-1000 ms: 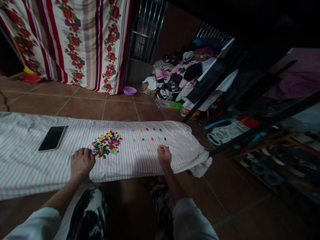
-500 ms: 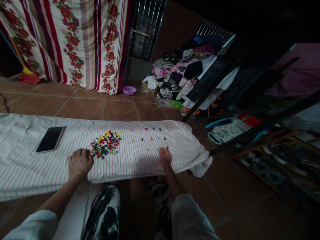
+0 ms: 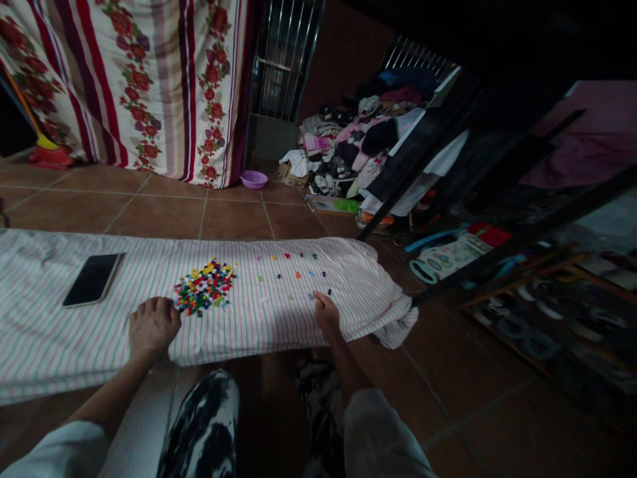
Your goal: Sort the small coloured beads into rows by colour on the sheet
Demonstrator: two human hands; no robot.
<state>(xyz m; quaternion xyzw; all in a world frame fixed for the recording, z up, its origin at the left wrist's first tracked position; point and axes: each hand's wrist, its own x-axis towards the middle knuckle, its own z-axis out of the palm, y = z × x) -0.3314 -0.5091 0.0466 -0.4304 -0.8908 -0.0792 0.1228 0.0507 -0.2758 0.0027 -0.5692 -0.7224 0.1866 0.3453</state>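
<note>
Hazards: the small grey piece (image 3: 311, 297) could be knocked out of its row by a slip of the right hand (image 3: 327, 312); the multicoloured pile (image 3: 204, 290) could be scattered by a shift of the left hand (image 3: 155, 325) or a tug on the striped cloth (image 3: 279, 325).

Grey piece: pale, dull, laid on the cloth at the right fingertip; finer detail not made out.

Right hand: index extended, others curled; pinch cannot be told.

Left hand: fingers bent, set beside pile; contents hidden.
</note>
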